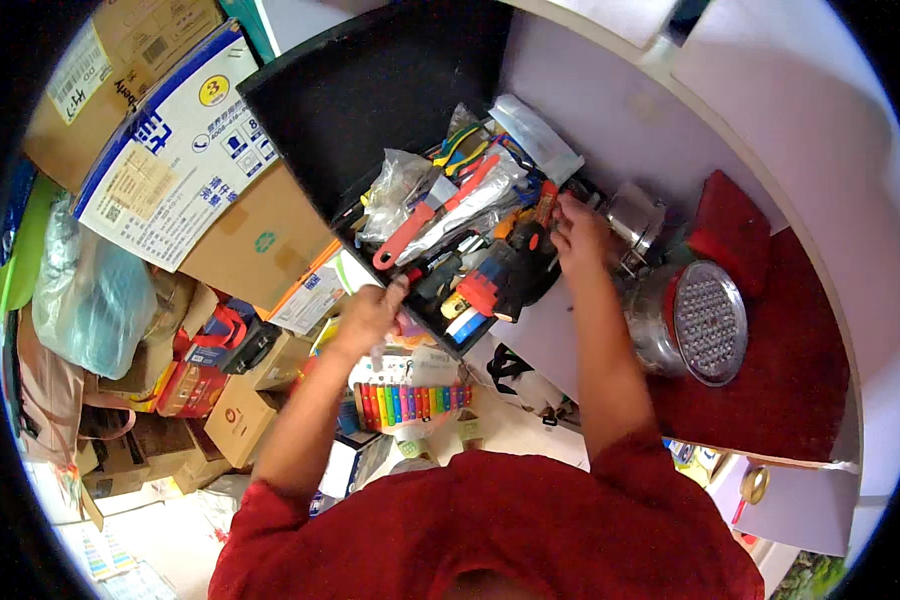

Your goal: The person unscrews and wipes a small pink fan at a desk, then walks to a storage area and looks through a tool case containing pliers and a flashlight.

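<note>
A black open box (390, 90) full of tools stands tilted in front of me. My left hand (370, 315) is closed at its near left edge, thumb and fingers around the rim beside a red handle. Over the box's right side, my right hand (580, 235) has curled fingers by a red-orange item (547, 203); what they grip is hidden. Among the contents are a red-handled scraper (410, 232), yellow-and-green-handled pliers (460, 150), a crumpled clear bag (398, 195), a white packet (538, 140) and a black-and-red tool (478, 288).
Cartons (180, 160) are stacked at left above a bluish plastic bag (95, 290). Right of the box, a steel container with a perforated face (710, 322) lies on a dark red surface (780, 400). Below sits a toy xylophone (413, 403). A tape roll (755, 485) hangs at lower right.
</note>
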The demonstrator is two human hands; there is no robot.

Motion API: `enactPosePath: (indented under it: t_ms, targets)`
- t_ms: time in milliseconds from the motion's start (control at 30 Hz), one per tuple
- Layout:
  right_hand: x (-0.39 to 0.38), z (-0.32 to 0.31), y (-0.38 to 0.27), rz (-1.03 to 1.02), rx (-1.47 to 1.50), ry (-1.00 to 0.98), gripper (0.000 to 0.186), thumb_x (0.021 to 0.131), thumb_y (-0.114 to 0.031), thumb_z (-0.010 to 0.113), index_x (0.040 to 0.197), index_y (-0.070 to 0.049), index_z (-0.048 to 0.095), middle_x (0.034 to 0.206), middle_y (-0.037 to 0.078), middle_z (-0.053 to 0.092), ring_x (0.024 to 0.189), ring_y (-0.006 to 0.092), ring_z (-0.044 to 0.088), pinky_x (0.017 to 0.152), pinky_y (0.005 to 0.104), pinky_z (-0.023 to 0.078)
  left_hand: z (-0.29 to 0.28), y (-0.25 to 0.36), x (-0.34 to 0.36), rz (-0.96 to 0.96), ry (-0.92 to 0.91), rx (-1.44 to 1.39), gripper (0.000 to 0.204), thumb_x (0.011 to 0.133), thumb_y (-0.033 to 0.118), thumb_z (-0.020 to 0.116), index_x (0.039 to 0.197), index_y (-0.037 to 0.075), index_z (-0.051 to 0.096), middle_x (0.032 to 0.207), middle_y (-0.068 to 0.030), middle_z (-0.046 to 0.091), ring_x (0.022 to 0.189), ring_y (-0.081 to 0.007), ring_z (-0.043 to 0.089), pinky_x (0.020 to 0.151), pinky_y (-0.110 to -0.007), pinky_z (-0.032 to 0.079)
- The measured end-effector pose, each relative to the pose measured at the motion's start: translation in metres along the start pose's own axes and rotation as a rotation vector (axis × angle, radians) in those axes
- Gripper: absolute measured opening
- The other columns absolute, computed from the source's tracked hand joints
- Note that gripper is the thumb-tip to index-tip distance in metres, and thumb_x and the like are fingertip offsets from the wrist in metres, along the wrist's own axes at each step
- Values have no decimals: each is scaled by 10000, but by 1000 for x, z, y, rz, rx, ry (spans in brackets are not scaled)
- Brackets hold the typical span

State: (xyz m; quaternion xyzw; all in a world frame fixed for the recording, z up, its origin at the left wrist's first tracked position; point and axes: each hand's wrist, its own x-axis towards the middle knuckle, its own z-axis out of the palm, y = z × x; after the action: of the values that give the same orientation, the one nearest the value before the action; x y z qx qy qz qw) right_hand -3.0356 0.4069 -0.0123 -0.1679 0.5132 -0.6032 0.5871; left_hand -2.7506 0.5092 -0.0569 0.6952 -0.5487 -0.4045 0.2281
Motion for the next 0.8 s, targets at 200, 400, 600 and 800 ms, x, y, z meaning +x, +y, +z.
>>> enactPosePath:
  t_ms: [200,400,600,800]
  targets:
    - [98,35,13,-24,-176,79,265,786,-149,629,1005,-78,497,844,43,546,726,178,574,501,269,371,-89,84,-3,323,401,-2,198,849,151,493,774,9,609,659,-105,590,558,-138,551,542,-288,438]
    - [168,45,44,-268,-721,303,339,760,-157,634,1045,-66,473,898,59,543,724,185,549,553,322,397,27,112,-39,439,154,561,519,670,421,676,1074,114,565,935,-125,524,794,-303,593,660,-396,488]
    - [99,23,-18,17,-161,27,176,719,-173,646,852,-94,561,733,39,568,623,130,481,527,292,377,62,108,-17,788,263,722,572,634,366,677,1132,118,546,959,-126,469,771,-278,553,657,-356,480]
    - [-55,25,33,174,99,-69,192,728,-144,635,895,-94,552,693,11,540,548,96,514,382,208,315,27,88,6,764,342,632,390,674,241,652,1038,111,598,881,-104,488,834,-255,557,655,-357,490]
